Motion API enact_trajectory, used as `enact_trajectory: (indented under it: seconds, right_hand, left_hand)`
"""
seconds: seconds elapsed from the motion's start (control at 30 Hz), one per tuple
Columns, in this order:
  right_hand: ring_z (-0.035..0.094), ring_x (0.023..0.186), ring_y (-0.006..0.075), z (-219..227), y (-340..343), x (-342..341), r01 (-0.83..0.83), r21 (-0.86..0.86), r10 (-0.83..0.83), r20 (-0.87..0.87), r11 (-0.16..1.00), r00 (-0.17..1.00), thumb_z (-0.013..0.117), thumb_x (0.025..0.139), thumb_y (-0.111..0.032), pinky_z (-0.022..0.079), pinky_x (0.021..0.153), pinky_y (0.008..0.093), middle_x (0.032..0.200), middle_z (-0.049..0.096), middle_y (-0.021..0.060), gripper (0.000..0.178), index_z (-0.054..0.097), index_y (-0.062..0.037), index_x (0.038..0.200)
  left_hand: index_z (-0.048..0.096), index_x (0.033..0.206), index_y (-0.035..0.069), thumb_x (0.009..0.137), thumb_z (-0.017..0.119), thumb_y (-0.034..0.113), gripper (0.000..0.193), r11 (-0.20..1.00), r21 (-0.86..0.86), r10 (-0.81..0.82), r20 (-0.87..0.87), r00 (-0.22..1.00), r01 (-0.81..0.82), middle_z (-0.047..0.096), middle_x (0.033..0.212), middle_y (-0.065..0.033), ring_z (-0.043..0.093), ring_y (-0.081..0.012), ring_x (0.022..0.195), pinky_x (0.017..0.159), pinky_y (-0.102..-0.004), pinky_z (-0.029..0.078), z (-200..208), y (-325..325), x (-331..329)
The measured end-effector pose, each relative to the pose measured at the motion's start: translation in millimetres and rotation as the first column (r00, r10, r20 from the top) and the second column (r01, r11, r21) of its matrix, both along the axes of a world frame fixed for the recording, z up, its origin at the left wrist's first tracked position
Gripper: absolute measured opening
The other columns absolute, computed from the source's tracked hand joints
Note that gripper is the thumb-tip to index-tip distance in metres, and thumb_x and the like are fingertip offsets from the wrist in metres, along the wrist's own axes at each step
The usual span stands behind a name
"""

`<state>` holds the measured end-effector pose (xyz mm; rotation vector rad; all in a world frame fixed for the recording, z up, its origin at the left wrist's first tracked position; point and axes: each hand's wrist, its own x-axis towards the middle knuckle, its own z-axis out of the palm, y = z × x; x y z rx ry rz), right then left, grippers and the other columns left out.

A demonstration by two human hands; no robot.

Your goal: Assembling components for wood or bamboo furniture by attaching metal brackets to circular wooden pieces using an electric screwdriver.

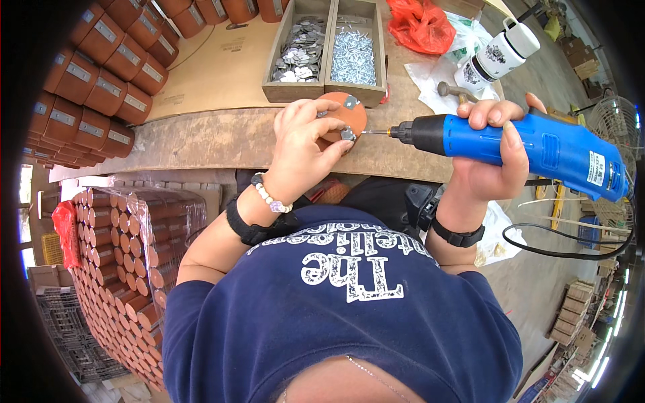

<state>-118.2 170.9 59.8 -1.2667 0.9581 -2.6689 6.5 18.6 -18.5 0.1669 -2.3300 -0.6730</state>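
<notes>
My right hand (494, 151) is wrapped round a blue electric screwdriver (554, 144), held sideways with its thin bit pointing left. In front of that bit is a round reddish-brown piece (358, 119) at the bench's near edge. My left hand (302, 134) steadies this piece, its thumb and fingertips pinching a small grey metal plate (348, 135) against it. The bit's tip comes up close to the plate; whether a screw sits between them is too small to tell. Another grey metal plate (351, 102) lies on the far part of the round piece.
Behind my hands, a wooden box (383, 50) holds grey plates (302, 54) and silvery screws (354, 57). A hammer (457, 91), white flask (507, 50) and red bag (420, 27) lie to the right. Brown cylinders (101, 94) are stacked left. The screwdriver's black cable (571, 252) loops down.
</notes>
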Motion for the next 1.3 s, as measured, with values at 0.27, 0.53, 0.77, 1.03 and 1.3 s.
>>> enact_trajectory:
  seconds: [0.27, 0.53, 0.77, 1.03, 1.3]
  right_hand:
    - [0.052, 0.061, 0.0224, 2, -2, 1, 0.017, 0.032, -0.018, 0.027, 0.999, 0.999, 0.049, 0.071, -0.005, 0.047, 0.063, 0.0418, 0.073, 0.049, 0.0114, 0.052, 0.024, -0.0001, 0.116]
    - [0.054, 0.063, 0.023, -1, -14, 4, -0.071, 0.054, 0.069, 0.046, 0.996, 0.997, 0.05, 0.069, -0.001, 0.047, 0.065, 0.0422, 0.075, 0.05, 0.0115, 0.054, 0.022, 0.0005, 0.116]
    - [0.052, 0.066, 0.0228, -4, -23, 6, -0.013, 0.164, 0.019, -0.037, 0.986, 0.999, 0.047, 0.071, -0.006, 0.045, 0.065, 0.0425, 0.077, 0.05, 0.0125, 0.052, 0.025, 0.0005, 0.117]
    - [0.055, 0.064, 0.0214, -1, -29, 12, -0.026, 0.13, 0.026, 0.0, 0.991, 1.0, 0.053, 0.07, 0.003, 0.047, 0.065, 0.039, 0.073, 0.052, 0.0095, 0.052, 0.027, -0.0017, 0.115]
    - [0.055, 0.064, 0.0205, 1, -36, 15, 0.047, 0.232, -0.031, -0.073, 0.971, 0.997, 0.05, 0.069, 0.006, 0.048, 0.065, 0.0377, 0.073, 0.051, 0.0103, 0.052, 0.026, 0.0004, 0.114]
  left_hand:
    - [0.062, 0.079, 0.009, 0.057, 0.068, 0.013, 0.023, 0.996, -0.01, 0.09, 0.035, 0.995, -0.089, 0.054, 0.1, -0.0059, 0.046, -0.0255, 0.097, 0.084, -0.0374, 0.031, -6, 6, -3]
    - [0.059, 0.079, 0.008, 0.055, 0.07, 0.012, 0.026, 0.995, -0.053, 0.084, -0.044, 0.995, -0.086, 0.055, 0.099, -0.0062, 0.047, -0.025, 0.096, 0.084, -0.0386, 0.03, -9, 6, -1]
    - [0.059, 0.074, 0.009, 0.057, 0.07, 0.014, 0.021, 0.99, -0.096, 0.094, -0.11, 0.989, -0.105, 0.056, 0.093, -0.0009, 0.048, -0.0216, 0.094, 0.086, -0.0445, 0.027, -16, 8, -3]
    - [0.058, 0.074, 0.01, 0.057, 0.07, 0.012, 0.021, 0.992, -0.046, 0.107, -0.144, 0.984, -0.114, 0.056, 0.093, -0.0005, 0.048, -0.0208, 0.094, 0.087, -0.0434, 0.026, -22, 10, -3]
    - [0.058, 0.075, 0.011, 0.057, 0.07, 0.012, 0.022, 0.992, -0.04, 0.111, -0.139, 0.984, -0.118, 0.056, 0.092, -0.0001, 0.048, -0.0211, 0.094, 0.087, -0.0438, 0.026, -21, 9, -4]
